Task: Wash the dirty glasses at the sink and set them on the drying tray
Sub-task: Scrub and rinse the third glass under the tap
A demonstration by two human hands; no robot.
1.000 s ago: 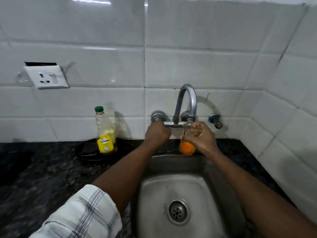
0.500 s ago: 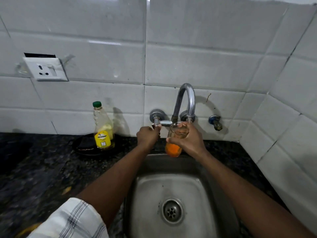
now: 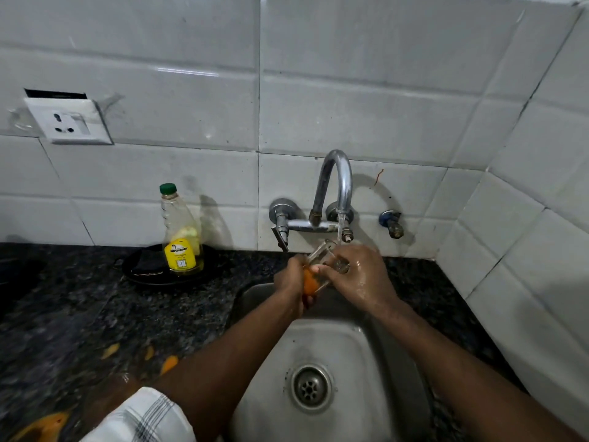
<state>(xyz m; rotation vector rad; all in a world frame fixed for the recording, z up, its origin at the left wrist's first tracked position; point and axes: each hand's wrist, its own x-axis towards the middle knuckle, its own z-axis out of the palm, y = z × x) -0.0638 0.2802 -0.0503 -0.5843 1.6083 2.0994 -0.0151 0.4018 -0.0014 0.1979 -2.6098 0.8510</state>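
Two changes within the last second. Left grip point(image 3: 291, 279) off the tap handle point(image 3: 280, 231) and onto the glass point(image 3: 322, 266). Water point(image 3: 340, 228) now falling in a thin stream from the spout point(image 3: 338, 183), where none showed before. Glass lowered too, from upright under the spout to a tilt between both grips, held over the back rim of the sink point(image 3: 350, 346).

Meaning for the task, as a judgement: tap opened, rinsing just begun, scrubbing not far along. Orange residue point(image 3: 309, 283) unmoved inside the low end of the glass. No soap on it as far as can be seen, with the soap bottle point(image 3: 181, 240) standing well apart on the desk point(image 3: 79, 314). Drying tray nowhere in view, so setting down some way off.

Right grip point(image 3: 360, 275): wet, fingers curled round the upper part of the glass, thumb across it, stream landing just at the knuckles. Left grip: fingers curled close against the orange end, wrapped round it from the left (whether rubbing or only steadying, impossible to tell). Neither grip spread; both closed on the same glass, almost touching each other. Which end is the mouth, not clear from here.
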